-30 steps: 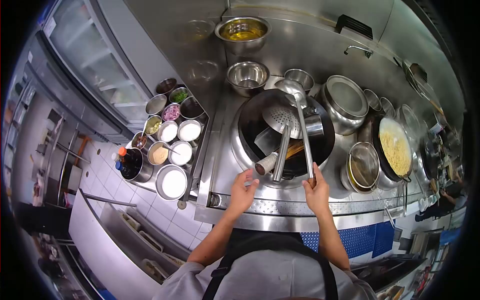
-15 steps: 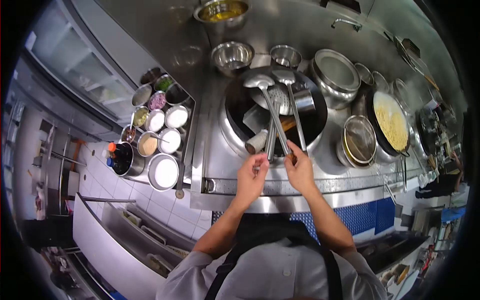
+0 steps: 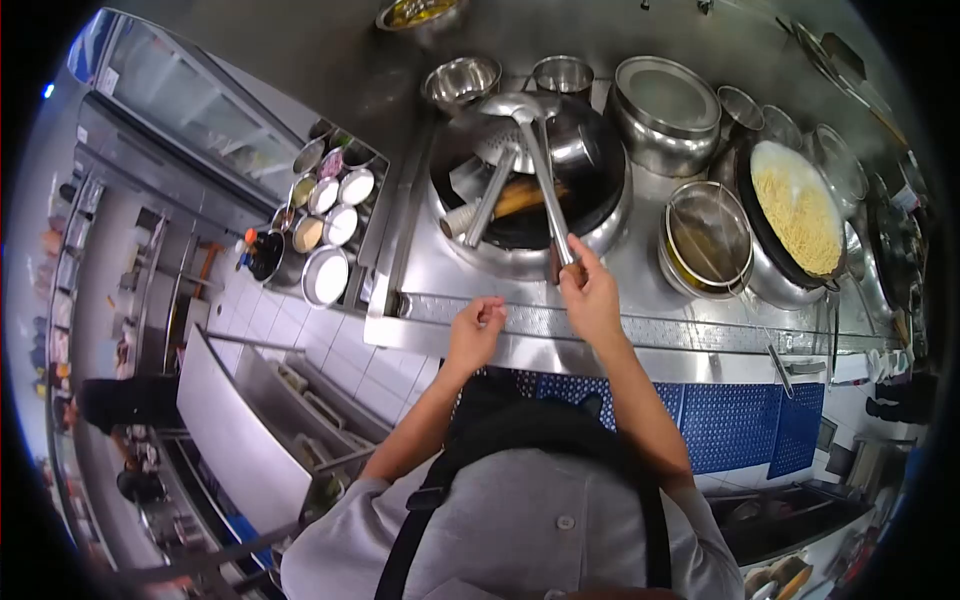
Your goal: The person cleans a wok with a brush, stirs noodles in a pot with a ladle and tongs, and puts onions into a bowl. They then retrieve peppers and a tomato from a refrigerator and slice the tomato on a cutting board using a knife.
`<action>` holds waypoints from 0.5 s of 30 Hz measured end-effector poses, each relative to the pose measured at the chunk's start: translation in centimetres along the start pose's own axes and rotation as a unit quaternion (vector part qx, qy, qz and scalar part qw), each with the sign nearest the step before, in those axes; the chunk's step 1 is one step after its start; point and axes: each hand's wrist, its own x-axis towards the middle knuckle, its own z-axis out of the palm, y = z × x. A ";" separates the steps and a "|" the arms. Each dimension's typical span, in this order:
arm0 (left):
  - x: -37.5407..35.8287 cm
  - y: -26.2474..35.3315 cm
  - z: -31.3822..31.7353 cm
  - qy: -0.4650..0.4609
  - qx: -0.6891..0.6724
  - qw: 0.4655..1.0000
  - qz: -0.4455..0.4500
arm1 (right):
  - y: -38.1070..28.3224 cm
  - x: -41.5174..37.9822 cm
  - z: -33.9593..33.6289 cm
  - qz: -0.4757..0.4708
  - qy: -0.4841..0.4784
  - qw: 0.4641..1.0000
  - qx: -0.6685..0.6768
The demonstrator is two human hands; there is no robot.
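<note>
While the right hand (image 3: 590, 300) pinches the near end of the ladle (image 3: 545, 185) between thumb and fingers, I observe the left hand (image 3: 475, 334) at the counter's front edge (image 3: 420, 333), fingers curled; whether its fingertips meet, I cannot tell. The ladle spans the wok (image 3: 606, 200), its bowl at the far side, overlapping the perforated skimmer (image 3: 487, 202). Right of the wok, I register a strainer (image 3: 708, 235) resting on a bowl (image 3: 678, 272).
</note>
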 end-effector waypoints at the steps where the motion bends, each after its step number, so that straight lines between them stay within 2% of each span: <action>1: -0.7 0.4 1.0 0.005 -0.026 0.999 -0.026 | 0.7 -0.3 -1.1 -0.001 -0.008 1.000 -0.012; 3: -1.9 4.3 2.9 0.013 -0.081 0.994 -0.072 | 0.4 -0.4 -2.8 0.024 -0.027 0.999 -0.038; 6: 0.8 10.3 5.9 -0.022 -0.200 0.977 -0.067 | 2.0 -0.5 -1.7 -0.101 -0.004 0.987 -0.122; 7: 2.3 12.1 6.3 -0.034 -0.246 0.967 -0.064 | 0.5 -1.0 -0.6 -0.055 -0.050 0.996 -0.054; 9: 6.6 13.0 5.6 -0.019 -0.167 0.986 -0.016 | -3.3 -2.0 0.0 -0.235 -0.041 0.969 -0.064; 10: 7.7 13.5 5.1 0.057 -0.184 0.981 -0.028 | -4.1 -2.6 -0.8 -0.258 -0.060 0.961 -0.077; 11: 9.7 12.3 3.9 0.099 -0.111 0.989 -0.022 | -4.6 -3.6 -1.4 -0.277 -0.077 0.954 -0.090; 12: 9.9 13.3 2.6 0.134 -0.048 0.990 -0.010 | -4.3 -4.5 -1.8 -0.252 -0.117 0.957 -0.080; 13: 11.3 12.5 0.2 0.120 -0.021 0.993 -0.010 | -4.0 -5.4 -2.3 -0.226 -0.155 0.959 -0.072; 14: 13.4 10.2 -2.6 0.103 -0.032 0.994 -0.010 | -2.5 -6.2 -3.8 -0.154 -0.216 0.963 -0.040; 15: 14.3 9.1 -4.9 0.054 -0.116 0.992 -0.020 | -0.8 -7.2 -5.3 -0.078 -0.274 0.959 -0.006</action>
